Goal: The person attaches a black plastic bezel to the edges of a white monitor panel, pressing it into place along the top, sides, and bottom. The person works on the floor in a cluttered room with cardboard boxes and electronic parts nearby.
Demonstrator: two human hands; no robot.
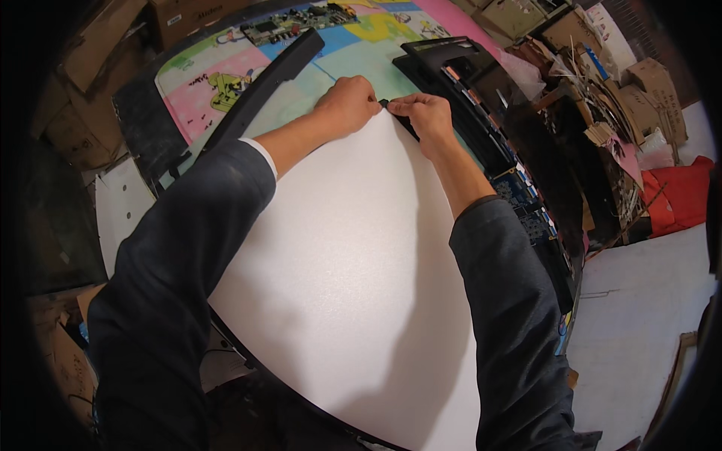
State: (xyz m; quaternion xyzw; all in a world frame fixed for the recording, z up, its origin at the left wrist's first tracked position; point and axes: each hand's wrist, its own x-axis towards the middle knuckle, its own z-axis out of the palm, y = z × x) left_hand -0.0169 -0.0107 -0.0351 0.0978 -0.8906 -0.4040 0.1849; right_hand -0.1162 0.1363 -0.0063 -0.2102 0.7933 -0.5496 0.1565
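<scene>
A large white, slightly glossy sheet (338, 263) lies in front of me, its far corner between my two hands. Black edging (397, 125) runs down from that corner along the sheet's right side, and a small black tip shows at the corner itself. My left hand (348, 106) is closed at the corner from the left, fingers curled and pinched; what they hold is hidden. From the right, my right hand (426, 117) pinches the end of the black edging between thumb and fingers. Both fingertips nearly meet.
A long black strip (256, 94) lies left of the sheet on a colourful cartoon-printed tabletop (188, 90). Beyond it sits a green circuit board (289, 26). Black frames and boards (519, 188) are stacked along the right. Cardboard boxes (98, 60) and a red cloth (679, 197) surround the table.
</scene>
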